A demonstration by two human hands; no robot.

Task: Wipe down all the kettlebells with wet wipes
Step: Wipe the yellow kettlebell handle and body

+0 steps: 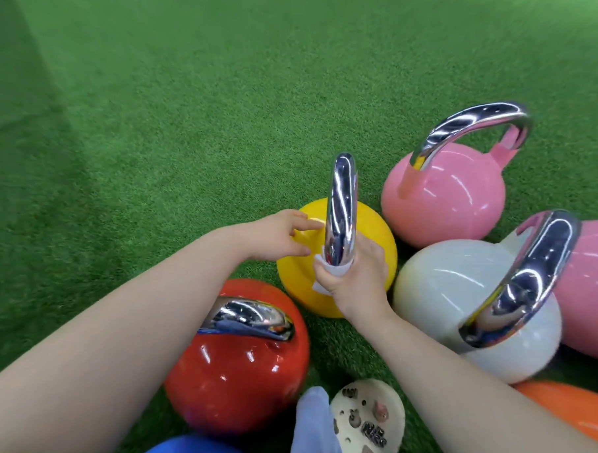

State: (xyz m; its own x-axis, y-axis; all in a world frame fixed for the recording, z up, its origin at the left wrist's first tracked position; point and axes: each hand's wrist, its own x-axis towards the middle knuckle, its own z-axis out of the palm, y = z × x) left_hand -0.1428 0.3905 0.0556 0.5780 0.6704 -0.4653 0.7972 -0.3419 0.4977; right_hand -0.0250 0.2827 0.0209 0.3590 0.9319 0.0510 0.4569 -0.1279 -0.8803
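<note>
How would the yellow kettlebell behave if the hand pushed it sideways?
The yellow kettlebell probably resists: its solid round body looks heavy. Its glossy paint may feel slippery under the wet wipe. The turf likely stops sliding.

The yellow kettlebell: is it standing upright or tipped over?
Upright. The yellow kettlebell sits on the green turf with its chrome handle pointing straight up; the right hand wraps a white wipe around the handle's base.

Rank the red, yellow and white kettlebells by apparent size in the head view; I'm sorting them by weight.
1. white kettlebell and red kettlebell: alike, both nearer the camera, so unsure.
2. yellow kettlebell: smallest-looking, partly hidden.
</note>
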